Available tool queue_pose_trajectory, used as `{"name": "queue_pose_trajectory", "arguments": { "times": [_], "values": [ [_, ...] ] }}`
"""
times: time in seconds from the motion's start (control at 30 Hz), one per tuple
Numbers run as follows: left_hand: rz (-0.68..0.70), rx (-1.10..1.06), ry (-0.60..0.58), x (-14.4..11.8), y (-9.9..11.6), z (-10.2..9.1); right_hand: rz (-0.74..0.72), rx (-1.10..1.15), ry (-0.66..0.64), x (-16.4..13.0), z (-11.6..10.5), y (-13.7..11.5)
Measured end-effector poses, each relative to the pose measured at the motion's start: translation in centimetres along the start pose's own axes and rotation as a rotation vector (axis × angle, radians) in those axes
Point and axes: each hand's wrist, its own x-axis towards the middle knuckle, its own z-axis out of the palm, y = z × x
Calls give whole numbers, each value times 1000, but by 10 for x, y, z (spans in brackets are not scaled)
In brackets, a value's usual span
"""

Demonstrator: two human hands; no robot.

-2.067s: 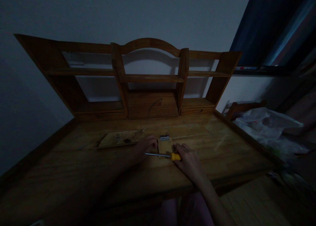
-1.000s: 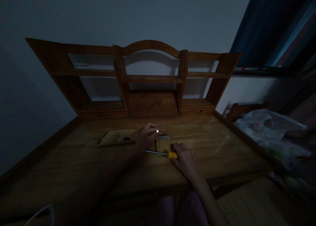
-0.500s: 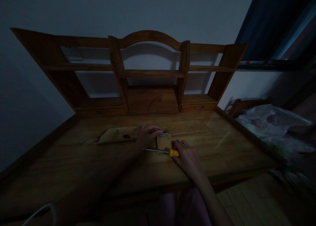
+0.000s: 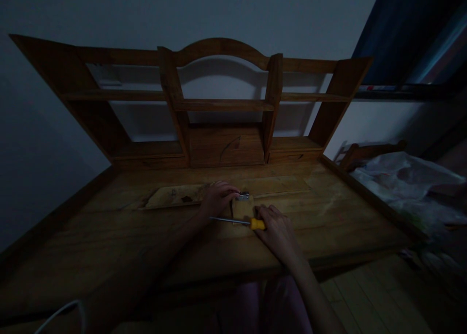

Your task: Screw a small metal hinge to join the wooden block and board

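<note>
A small wooden block (image 4: 243,210) lies on the desk between my two hands. At its far edge sits a shiny metal hinge (image 4: 243,196). My left hand (image 4: 218,198) pinches the hinge's left end between thumb and fingers. Across the near side of the block runs a screwdriver (image 4: 257,224) with a yellow handle, its shaft pointing left. My right hand (image 4: 276,229) is closed around that handle, its fingertips close to the block's right side. Dim light hides the finer details of the hinge.
Behind my hands a long wooden board (image 4: 171,196) with a dark knot lies on the desk (image 4: 153,246). A wooden shelf unit (image 4: 226,105) rises at the back. To the right, plastic bags (image 4: 404,178) are piled beyond the desk's raised edge.
The view has tilted slightly. My left fingers have shifted a little on the hinge, which looks turned slightly; my right hand keeps the screwdriver in nearly the same place.
</note>
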Motion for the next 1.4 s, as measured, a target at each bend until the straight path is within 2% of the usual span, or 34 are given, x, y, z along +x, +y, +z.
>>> {"name": "queue_pose_trajectory", "arguments": {
  "times": [0.63, 1.03, 1.23, 1.4],
  "values": [
    [190, -23, -31, -2, -7, 10, -8, -1, 5, 1, -1, -1],
    [145, -29, -53, -2, -14, 13, -3, -11, -14, 2, -2, -2],
    [282, -27, -72, -1, -11, 13, -10, -21, -6, 1, -2, -2],
    [185, 44, 10, -3, -15, 14, -15, -5, -6, 1, -1, -2]
  ]
}}
